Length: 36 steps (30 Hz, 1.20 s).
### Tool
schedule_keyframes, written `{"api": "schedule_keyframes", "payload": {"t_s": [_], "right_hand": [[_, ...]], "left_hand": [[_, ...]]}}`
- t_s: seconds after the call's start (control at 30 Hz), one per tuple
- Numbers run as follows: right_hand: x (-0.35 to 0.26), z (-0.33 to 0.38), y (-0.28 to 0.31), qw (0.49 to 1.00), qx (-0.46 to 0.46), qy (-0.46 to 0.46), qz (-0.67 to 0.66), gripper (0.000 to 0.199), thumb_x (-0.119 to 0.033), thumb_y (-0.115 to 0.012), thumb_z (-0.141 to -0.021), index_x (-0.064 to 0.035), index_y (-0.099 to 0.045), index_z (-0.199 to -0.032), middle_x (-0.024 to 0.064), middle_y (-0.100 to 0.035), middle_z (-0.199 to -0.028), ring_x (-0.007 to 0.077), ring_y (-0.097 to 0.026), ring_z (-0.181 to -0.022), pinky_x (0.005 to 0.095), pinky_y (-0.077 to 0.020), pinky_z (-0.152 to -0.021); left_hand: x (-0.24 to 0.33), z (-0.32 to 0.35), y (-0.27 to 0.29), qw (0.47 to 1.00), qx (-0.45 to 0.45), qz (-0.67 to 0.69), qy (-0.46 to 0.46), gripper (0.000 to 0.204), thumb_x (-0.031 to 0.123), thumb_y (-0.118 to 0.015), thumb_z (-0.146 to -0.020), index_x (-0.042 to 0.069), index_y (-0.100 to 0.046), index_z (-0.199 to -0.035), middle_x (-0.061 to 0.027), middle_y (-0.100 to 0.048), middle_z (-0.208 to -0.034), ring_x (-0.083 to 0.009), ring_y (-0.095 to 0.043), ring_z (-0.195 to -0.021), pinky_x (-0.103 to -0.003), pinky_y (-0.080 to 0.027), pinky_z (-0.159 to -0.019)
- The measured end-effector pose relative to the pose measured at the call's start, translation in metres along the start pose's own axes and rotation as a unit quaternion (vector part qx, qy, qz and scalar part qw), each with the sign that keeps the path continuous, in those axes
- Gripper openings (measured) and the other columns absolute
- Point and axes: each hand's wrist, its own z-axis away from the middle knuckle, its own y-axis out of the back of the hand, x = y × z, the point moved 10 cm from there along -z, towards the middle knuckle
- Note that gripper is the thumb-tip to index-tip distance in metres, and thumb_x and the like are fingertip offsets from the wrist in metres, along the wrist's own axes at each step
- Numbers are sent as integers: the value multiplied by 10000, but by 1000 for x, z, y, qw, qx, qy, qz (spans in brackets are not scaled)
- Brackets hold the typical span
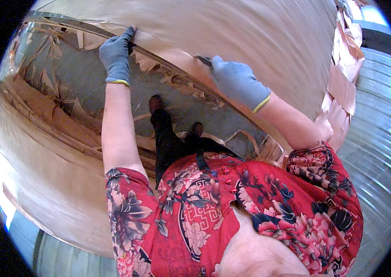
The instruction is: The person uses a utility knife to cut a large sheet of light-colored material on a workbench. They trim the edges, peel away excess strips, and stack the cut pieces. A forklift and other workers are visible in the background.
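Observation:
A large, pale brown surface of thin sheets, which looks like wood veneer (251, 32), spreads out in front of me with its near edge running diagonally. My left hand (116, 56), in a grey-blue knit glove, is closed at that edge, thumb and finger pressed together on the sheet; its fingertips are partly hidden. Farther right, my right hand (239, 82) in a matching glove grips a dark-handled knife (203, 60). The knife's thin blade points left and touches or nearly touches the sheet close to the edge.
Torn brown scraps (147, 62) litter the grey floor (84, 69) around my feet. Behind me on the left lies another large brown stack (61, 184). Ragged sheet ends (343, 78) hang along the right side, beside a ribbed, shiny, pale blue-green surface (380, 111).

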Motion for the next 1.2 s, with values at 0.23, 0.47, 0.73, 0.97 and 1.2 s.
{"api": "schedule_keyframes", "payload": {"t_s": [0.23,0.47,0.73,0.97,1.2], "right_hand": [[32,15,-10,999,-5,-34,29,121,-127,-468,-823,-12,-476,-858,179,-595,-620,332,-615,-562,419,-476,-456],[32,19,-8,999,31,1,21,121,-120,-490,-810,-14,-478,-869,175,-604,-636,316,-623,-565,407,-481,-445],[86,86,-35,997,-19,-72,-1,114,-111,-479,-806,-12,-483,-863,180,-600,-638,324,-620,-570,426,-475,-450],[93,114,-49,997,55,-55,27,88,-97,-493,-792,-25,-470,-836,146,-579,-568,288,-604,-494,392,-449,-381],[86,99,-41,997,68,-35,-20,94,-87,-510,-777,-29,-474,-842,135,-601,-610,273,-624,-527,382,-461,-388]], "left_hand": [[-22,29,-41,937,-36,332,101,503,459,-676,-720,-42,-634,-745,-102,-622,-704,-163,-571,-628,-289,-453,-580],[-21,114,-109,990,-118,73,34,455,381,-741,-675,-57,-620,-689,-63,-596,-637,-128,-498,-578,-305,-413,-558],[-19,80,-88,996,-64,-7,60,457,385,-790,-613,-22,-585,-579,-30,-525,-533,-108,-428,-453,-270,-361,-444],[-77,51,-112,925,-165,291,182,490,495,-643,-729,151,-553,-1066,-36,-633,-912,-162,-589,-707,-259,-406,-469],[-49,185,-155,953,-238,83,169,490,379,-739,-689,2,-584,-962,-48,-593,-760,-127,-536,-578,-221,-385,-452]]}}
